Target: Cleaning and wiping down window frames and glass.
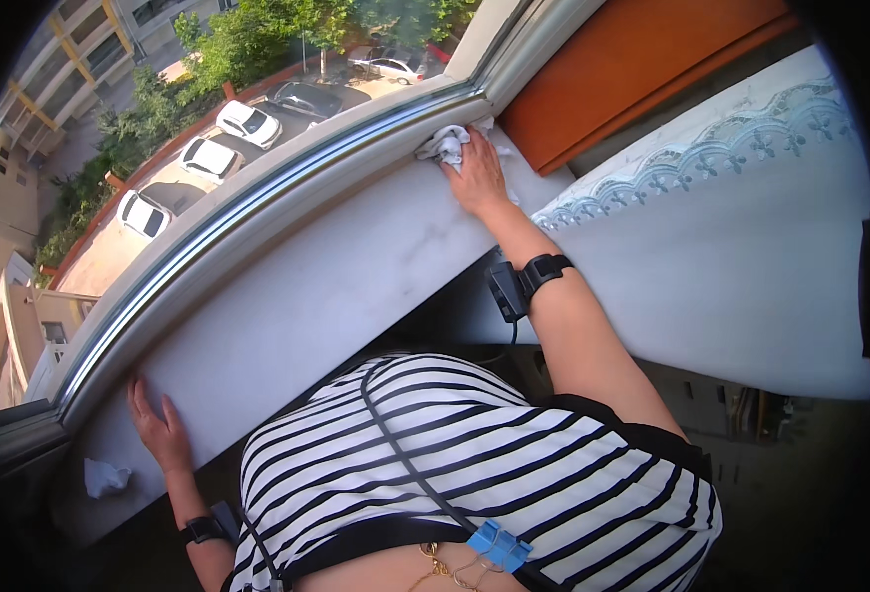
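Note:
My right hand (477,174) presses a crumpled white cloth (446,145) into the far right corner of a white marble-look windowsill (316,288). Part of the cloth shows past the fingers, against the window frame (435,122). At the left end of the sill, my left hand (159,429) rests with its fingers apart and nothing in it, the fingertips by the base of the frame. A crumpled piece of white tissue or paper (105,477) lies on the sill to the left of that hand.
An orange-brown panel (627,66) stands beyond the sill's right end. Next to it hangs or lies a white cloth with lace trim (649,177). Metal window tracks (257,203) run along the outer edge; parked cars (250,124) and trees are outside, below.

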Motion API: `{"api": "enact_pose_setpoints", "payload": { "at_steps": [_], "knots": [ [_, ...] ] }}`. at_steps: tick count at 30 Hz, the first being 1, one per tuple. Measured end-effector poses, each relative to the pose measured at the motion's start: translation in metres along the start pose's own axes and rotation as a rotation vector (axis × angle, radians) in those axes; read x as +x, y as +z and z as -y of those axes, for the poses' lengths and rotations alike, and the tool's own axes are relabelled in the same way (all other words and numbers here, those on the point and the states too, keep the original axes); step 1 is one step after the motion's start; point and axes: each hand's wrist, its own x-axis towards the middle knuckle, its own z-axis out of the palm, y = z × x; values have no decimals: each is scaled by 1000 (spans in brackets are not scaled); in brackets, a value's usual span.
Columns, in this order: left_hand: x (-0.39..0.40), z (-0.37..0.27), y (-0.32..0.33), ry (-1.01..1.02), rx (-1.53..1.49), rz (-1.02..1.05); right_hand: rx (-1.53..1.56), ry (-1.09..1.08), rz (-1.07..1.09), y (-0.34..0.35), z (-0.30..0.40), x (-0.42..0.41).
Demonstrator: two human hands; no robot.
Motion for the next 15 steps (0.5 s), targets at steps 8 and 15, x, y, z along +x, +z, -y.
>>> {"api": "enact_pose_setpoints", "payload": {
  "at_steps": [8, 15],
  "knots": [
    [-1, 9, 7, 44, 4, 5, 2, 78, 34, -18, -47, 16],
    [2, 13, 9, 57, -10, 6, 122, -6, -35, -60, -91, -72]
  ]
}}
